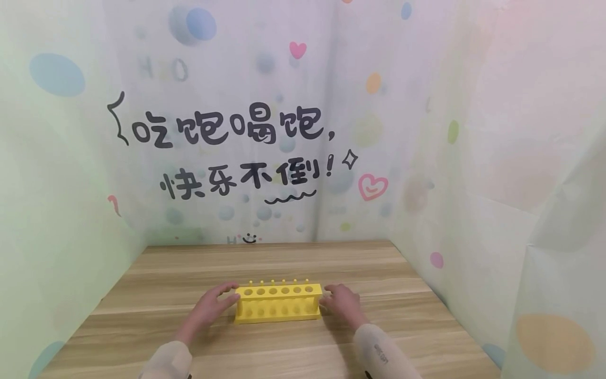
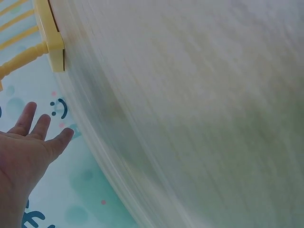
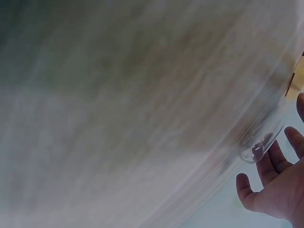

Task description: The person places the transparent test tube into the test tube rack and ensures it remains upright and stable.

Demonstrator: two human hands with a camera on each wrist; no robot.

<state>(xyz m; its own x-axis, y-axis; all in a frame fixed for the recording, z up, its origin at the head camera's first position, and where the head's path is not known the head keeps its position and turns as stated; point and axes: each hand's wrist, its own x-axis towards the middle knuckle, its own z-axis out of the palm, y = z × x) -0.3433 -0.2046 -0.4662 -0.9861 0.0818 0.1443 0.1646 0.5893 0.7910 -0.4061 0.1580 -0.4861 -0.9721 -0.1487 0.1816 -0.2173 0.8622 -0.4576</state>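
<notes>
A yellow test tube rack (image 1: pixel 278 303), with one row of holes along its top and short pegs behind, stands upright on the wooden table. At its left end my left hand (image 1: pixel 210 305) has its fingertips right by the top plate, holding nothing. Spread fingers of that hand show below the rack's corner in the left wrist view. My right hand (image 1: pixel 344 303) is close to the rack's right end. A clear, round-ended test tube (image 3: pixel 256 148) lies against its curled fingers (image 3: pixel 270 171) in the right wrist view; the head view does not show the tube.
The wood-grain table (image 1: pixel 402 326) runs back to a printed curtain (image 1: pixel 265 63) with dots and lettering. Pale sheets of the same kind hang along the left and right sides.
</notes>
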